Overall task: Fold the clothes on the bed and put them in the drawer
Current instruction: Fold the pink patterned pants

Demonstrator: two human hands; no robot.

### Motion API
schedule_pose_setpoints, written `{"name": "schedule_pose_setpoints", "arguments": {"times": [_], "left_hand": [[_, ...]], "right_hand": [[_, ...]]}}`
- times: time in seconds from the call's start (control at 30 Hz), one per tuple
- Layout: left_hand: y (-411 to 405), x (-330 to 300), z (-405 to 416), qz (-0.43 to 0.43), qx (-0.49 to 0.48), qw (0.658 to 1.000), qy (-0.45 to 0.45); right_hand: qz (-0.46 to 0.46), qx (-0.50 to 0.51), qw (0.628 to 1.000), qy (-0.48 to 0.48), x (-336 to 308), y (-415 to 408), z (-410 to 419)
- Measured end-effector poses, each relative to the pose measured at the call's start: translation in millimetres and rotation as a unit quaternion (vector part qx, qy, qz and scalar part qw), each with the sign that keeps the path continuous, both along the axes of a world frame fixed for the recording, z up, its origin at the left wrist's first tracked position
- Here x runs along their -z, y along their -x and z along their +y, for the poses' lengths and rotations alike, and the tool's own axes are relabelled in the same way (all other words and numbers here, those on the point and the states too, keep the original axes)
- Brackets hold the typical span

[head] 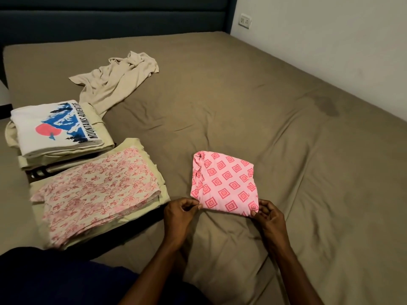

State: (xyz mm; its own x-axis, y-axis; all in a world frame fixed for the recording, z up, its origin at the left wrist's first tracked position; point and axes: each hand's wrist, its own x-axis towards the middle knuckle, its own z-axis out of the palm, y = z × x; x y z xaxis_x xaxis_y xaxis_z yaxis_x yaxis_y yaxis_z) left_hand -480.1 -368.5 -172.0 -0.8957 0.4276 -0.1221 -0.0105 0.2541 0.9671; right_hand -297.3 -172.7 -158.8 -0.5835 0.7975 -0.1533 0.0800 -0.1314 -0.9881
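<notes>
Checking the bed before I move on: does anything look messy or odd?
Yes. The beige garment lies crumpled and unfolded near the headboard, apart from the folded stacks. A dark stain marks the sheet toward the wall side.

Place: we take this for a bedroom in a home.
Bed: a wide bed [242, 102] under a taupe fitted sheet fills most of the frame; we note its creases.
Headboard: a dark blue padded headboard [114, 16] runs along the top edge.
Wall: a plain pale wall [330, 45] at upper right, with a white switch plate [245, 20] beside the headboard.
Laundry: we see folded clothes [66, 150] stacked at left, and a loose beige garment [114, 82] lying crumpled at upper left.
</notes>
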Motion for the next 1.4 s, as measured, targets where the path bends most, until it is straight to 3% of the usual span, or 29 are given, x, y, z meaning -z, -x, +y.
{"name": "schedule_pose_setpoints", "arguments": {"times": [0.17, 0.3, 0.43, 0.53, 0.8, 1.1, 1.4], "left_hand": [[1, -3, -4, 0.023, -0.002, 1.000, 0.004], [-4, 2, -11, 0.035, -0.070, 0.997, 0.018], [-15, 7, -9, -0.043, -0.129, 0.990, -0.035], [-15, 4, -8, -0.054, -0.146, 0.987, -0.040], [-17, 5, -8, -0.007, -0.118, 0.992, 0.054], [-13, 4, -3, 0.043, -0.084, 0.993, 0.068], [-13, 4, -5, 0.037, -0.062, 0.995, 0.071]], "right_hand": [[-0.002, 0.012, 1.000, -0.007, 2, 2, -1], [-0.018, 0.032, 0.999, -0.037, 1, 3, -2], [-0.030, 0.058, 0.993, -0.100, 4, 3, -1], [-0.034, 0.057, 0.991, -0.112, 3, 1, -2], [-0.047, 0.056, 0.990, -0.124, 4, -3, -11], [-0.060, 0.036, 0.990, -0.124, 9, -2, -10], [-0.059, 0.029, 0.991, -0.119, 7, -3, -9]]}}
